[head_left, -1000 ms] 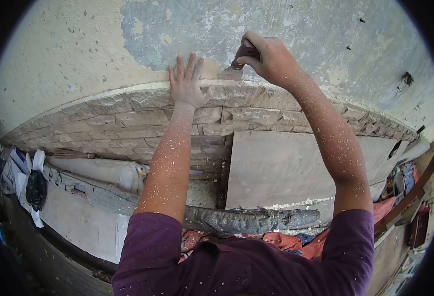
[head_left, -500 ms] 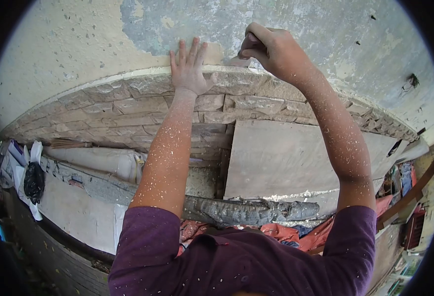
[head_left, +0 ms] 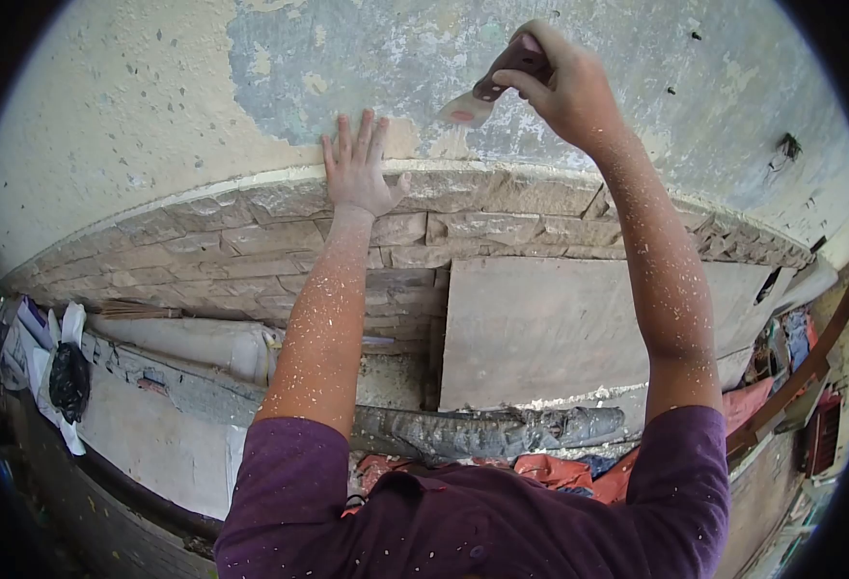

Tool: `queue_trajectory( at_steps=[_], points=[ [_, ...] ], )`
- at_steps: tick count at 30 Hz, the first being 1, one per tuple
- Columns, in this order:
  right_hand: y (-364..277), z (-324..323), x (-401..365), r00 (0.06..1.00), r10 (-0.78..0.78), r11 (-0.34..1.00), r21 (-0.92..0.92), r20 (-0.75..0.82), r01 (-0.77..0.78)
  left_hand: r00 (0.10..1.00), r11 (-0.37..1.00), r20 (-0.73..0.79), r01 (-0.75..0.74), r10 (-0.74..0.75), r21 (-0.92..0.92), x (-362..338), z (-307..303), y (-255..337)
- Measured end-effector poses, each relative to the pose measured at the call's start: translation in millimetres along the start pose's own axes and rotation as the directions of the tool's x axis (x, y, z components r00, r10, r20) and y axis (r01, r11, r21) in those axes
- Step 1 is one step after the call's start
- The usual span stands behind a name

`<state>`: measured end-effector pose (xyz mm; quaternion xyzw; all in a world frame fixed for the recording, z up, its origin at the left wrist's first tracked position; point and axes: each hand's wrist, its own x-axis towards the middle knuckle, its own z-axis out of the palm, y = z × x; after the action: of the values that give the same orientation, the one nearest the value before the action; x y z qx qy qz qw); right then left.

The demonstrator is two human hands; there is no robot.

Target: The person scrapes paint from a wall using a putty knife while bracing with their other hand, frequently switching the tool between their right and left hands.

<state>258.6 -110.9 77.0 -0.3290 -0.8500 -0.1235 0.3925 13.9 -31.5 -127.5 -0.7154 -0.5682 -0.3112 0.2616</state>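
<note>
At the nearest, a purple short-sleeved cloth shirt (head_left: pixel 502 531) is seen, sprinkled with small pale flakes. More flakes are scattered over both bare forearms. Just beyond the shirt, crumpled red cloth (head_left: pixel 550 470) and a long grey rolled sheet (head_left: pixel 492 431) are found, and behind them a flat, greyish rectangular board (head_left: pixel 540 328) is leaned below a band of rough, beige-brown stone blocks (head_left: pixel 492 227).

At the top edge of this band, the left hand (head_left: pixel 357 179) is placed flat, with its fingers spread wide and pointed upward; it is whitened by dust, and nothing is held in it.

Higher and to the right, a dark-handled, flat-bladed scraper (head_left: pixel 488 89) is gripped in the right hand (head_left: pixel 569 87), with the fingers closed around the handle. The handle is brownish, and pale rivets are visible on it. The blade is thin and widened toward its end, marked by a reddish spot, and directed downward to the left, above the stone band. Whether the wall is touched by its edge cannot be told.

Farthest, the painted plaster wall (head_left: pixel 367 68) is covered partly by pitted cream paint; elsewhere a mottled blue-grey surface with whitish and cream patches is exposed.
</note>
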Motion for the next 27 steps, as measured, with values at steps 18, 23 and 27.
queue_trajectory(
  at_steps=[18,23,27],
  points=[
    [-7.3,2.5,4.7,0.988,-0.091,0.981,0.157,-0.125,0.11,1.0,0.999,-0.003,-0.008,0.008,0.043,0.8,-11.1,6.2],
    [9.8,49.0,6.1,0.9,0.305,0.764,0.644,-0.312,-0.035,0.996,0.998,0.082,0.025,-0.029,0.052,1.5,-13.5,8.2],
    [5.9,64.2,23.8,0.748,0.485,0.572,0.812,-0.453,0.121,0.998,1.0,0.053,0.013,-0.014,0.013,0.3,-10.8,5.4]
  ],
)
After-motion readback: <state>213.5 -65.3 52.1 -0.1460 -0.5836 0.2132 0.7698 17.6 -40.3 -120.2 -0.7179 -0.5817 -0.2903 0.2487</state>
